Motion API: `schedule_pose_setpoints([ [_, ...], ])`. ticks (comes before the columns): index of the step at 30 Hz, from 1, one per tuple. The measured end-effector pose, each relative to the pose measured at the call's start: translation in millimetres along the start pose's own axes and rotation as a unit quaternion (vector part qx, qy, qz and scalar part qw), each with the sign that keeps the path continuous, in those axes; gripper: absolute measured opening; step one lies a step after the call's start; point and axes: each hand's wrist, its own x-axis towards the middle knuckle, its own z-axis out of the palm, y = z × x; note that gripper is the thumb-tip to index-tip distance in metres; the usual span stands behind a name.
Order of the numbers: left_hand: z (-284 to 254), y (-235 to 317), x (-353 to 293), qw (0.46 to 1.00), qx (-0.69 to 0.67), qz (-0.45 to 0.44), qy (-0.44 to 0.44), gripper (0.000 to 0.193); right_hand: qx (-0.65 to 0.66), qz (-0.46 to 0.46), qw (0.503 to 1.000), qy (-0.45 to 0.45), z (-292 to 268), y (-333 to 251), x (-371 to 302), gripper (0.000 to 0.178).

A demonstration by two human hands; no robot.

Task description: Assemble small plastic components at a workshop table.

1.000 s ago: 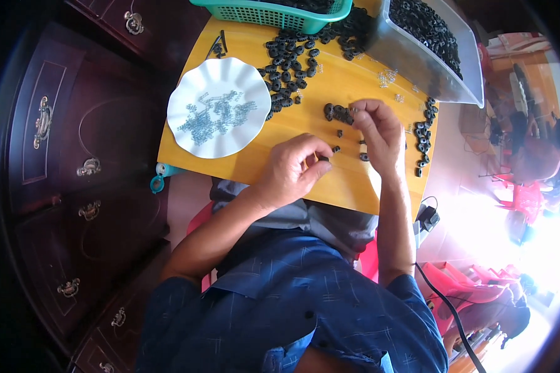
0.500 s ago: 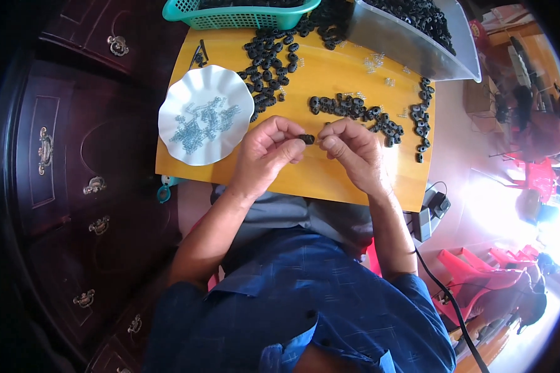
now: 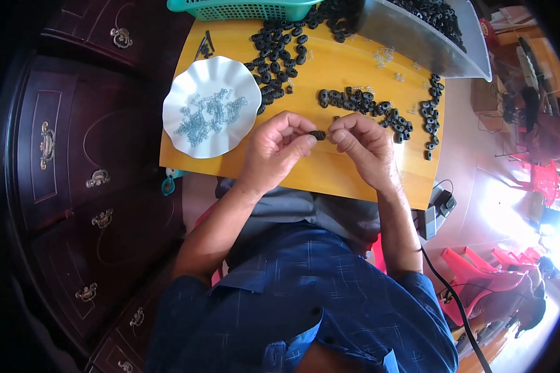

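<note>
My left hand pinches a small black plastic cord lock between thumb and fingers, above the table's near edge. Close against its right end, my right hand is closed with thumb and fingertips together; whatever is in that pinch is too small to make out. To the left stands a white wavy-rimmed plate holding a heap of tiny clear or silvery springs. Beyond my hands, several black cord locks lie in a cluster. Another large group of cord locks spreads right of the plate.
A green basket and a grey bin of black parts stand at the yellow table's far side. More springs lie loose near the bin. Dark drawers rise at left; a black cable and red chairs are at right.
The view has shifted slightly, so the table sits a little farther right and higher. My hands have come a bit closer together around the cord lock.
</note>
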Motion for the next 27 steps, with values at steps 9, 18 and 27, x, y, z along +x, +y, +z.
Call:
schedule_pose_setpoints([
  [9,0.5,-7.2,0.1,0.995,0.092,0.046,0.008,0.012,-0.069,-0.013,0.997,0.019,0.3,-0.7,-0.7,0.012],
  [18,2.3,-4.5,-0.6,0.992,0.115,0.055,0.010,0.011,-0.121,-0.023,0.992,0.014,4.4,-4.4,-0.6,0.010],
  [27,0.1,-5.4,-0.9,0.989,0.133,0.065,0.007,0.009,-0.159,-0.065,0.985,-0.006,7.8,-7.7,-0.2,0.008],
])
